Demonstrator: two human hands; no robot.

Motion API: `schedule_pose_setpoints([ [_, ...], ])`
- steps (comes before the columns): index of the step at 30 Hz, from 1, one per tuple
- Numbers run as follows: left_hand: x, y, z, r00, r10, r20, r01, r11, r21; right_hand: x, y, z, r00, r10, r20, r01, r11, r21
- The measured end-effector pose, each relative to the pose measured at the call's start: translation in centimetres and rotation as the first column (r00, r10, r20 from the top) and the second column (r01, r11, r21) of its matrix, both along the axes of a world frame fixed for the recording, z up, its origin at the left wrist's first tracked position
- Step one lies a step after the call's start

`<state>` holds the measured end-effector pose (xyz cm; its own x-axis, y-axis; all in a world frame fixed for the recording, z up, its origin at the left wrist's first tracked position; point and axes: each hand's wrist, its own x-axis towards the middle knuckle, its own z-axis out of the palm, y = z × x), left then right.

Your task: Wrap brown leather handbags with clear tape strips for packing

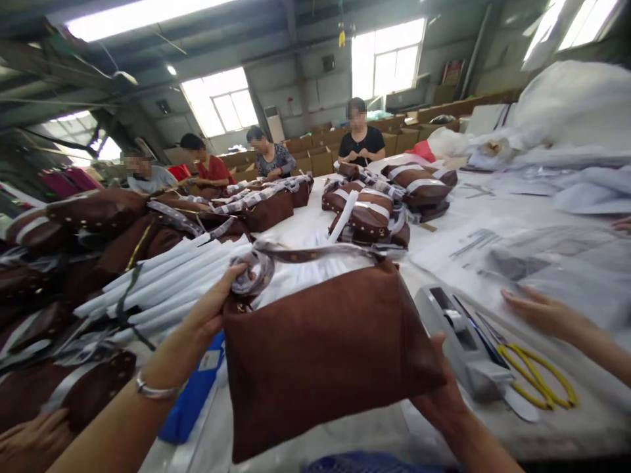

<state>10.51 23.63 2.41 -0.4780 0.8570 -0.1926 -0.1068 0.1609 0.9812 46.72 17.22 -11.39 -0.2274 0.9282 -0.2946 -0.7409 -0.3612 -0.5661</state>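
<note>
A brown handbag (315,355) hangs tilted in front of me, stuffed with white paper at its opening. Its strap (315,251) is wrapped in clear plastic and coiled at the left end. My left hand (217,309), with a bracelet at the wrist, is closed around the bag's upper left corner by that coil. At the lower right side, my right hand (438,387) grips the bag from behind and below, its fingers partly hidden. Beside the right hand are a grey tape dispenser (458,341) and yellow-handled scissors (542,378).
White paper rolls (172,282) and piled brown bags (113,217) lie left; more bags (365,210) are stacked ahead. A blue packet (192,394) is under my left arm. Co-workers' hands reach in at the right (542,312) and lower left (37,433). Several people sit across the table.
</note>
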Motion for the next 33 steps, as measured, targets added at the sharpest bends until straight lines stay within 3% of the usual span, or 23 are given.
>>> schedule_pose_setpoints([
  [1,0.1,-1.6,-2.2,0.989,-0.017,0.148,0.034,0.993,-0.110,0.4,-1.2,-0.5,1.000,0.013,0.017,-0.012,0.998,-0.057],
  [3,0.2,-4.5,-6.2,0.967,-0.025,0.255,0.083,0.973,-0.217,0.8,-3.4,-1.8,0.998,0.046,0.030,-0.041,0.990,-0.134],
  [6,0.4,-7.4,-10.7,0.959,-0.040,0.280,0.121,0.952,-0.282,0.6,-6.1,-3.3,0.996,0.071,0.047,-0.060,0.978,-0.202],
  [9,0.4,-8.5,-13.6,0.957,-0.066,0.282,0.153,0.942,-0.298,0.0,-7.5,-4.1,0.992,0.055,0.117,-0.024,0.969,-0.247],
  [12,0.3,-8.2,-15.1,0.965,-0.106,0.242,0.170,0.950,-0.262,0.0,-8.4,-4.6,0.979,0.081,0.185,-0.031,0.966,-0.257],
  [15,0.3,-7.6,-15.7,0.983,-0.111,0.144,0.139,0.970,-0.201,0.5,-9.1,-4.8,0.951,0.117,0.288,-0.032,0.958,-0.284],
  [18,0.7,-8.0,-15.4,0.997,-0.078,0.013,0.078,0.989,-0.122,0.6,-9.5,-4.5,0.902,0.127,0.413,-0.019,0.967,-0.256],
  [21,1.4,-10.0,-13.8,0.993,-0.052,-0.108,0.051,0.999,-0.013,-0.3,-9.4,-4.1,0.880,0.099,0.465,-0.012,0.982,-0.187],
  [23,2.1,-12.3,-12.2,0.969,-0.099,-0.224,0.113,0.992,0.053,-0.9,-9.0,-4.1,0.863,0.131,0.487,-0.053,0.984,-0.171],
  [25,2.8,-14.9,-10.7,0.861,-0.190,-0.473,0.264,0.960,0.093,-1.0,-8.6,-4.1,0.793,0.131,0.595,-0.085,0.991,-0.105],
  [27,3.6,-17.4,-9.9,0.704,-0.245,-0.667,0.392,0.917,0.078,-0.6,-8.4,-3.6,0.611,-0.053,0.790,-0.060,0.992,0.113],
  [28,4.0,-18.4,-9.9,0.601,-0.253,-0.758,0.446,0.894,0.055,-0.3,-8.5,-3.2,0.470,-0.213,0.856,-0.073,0.958,0.279],
  [29,4.3,-19.4,-10.1,0.481,-0.248,-0.841,0.492,0.870,0.025,-0.1,-8.5,-2.7,0.322,-0.385,0.865,-0.139,0.885,0.445],
  [30,4.6,-20.1,-10.5,0.354,-0.229,-0.907,0.525,0.851,-0.009,0.1,-8.6,-2.2,0.205,-0.539,0.817,-0.261,0.775,0.576],
  [31,4.8,-20.7,-11.0,0.230,-0.197,-0.953,0.545,0.837,-0.041,0.1,-8.7,-1.7,0.135,-0.658,0.741,-0.413,0.643,0.645],
  [33,5.1,-21.4,-12.0,0.038,-0.125,-0.991,0.552,0.829,-0.083,-0.2,-8.9,-0.8,0.084,-0.781,0.619,-0.689,0.403,0.602],
])
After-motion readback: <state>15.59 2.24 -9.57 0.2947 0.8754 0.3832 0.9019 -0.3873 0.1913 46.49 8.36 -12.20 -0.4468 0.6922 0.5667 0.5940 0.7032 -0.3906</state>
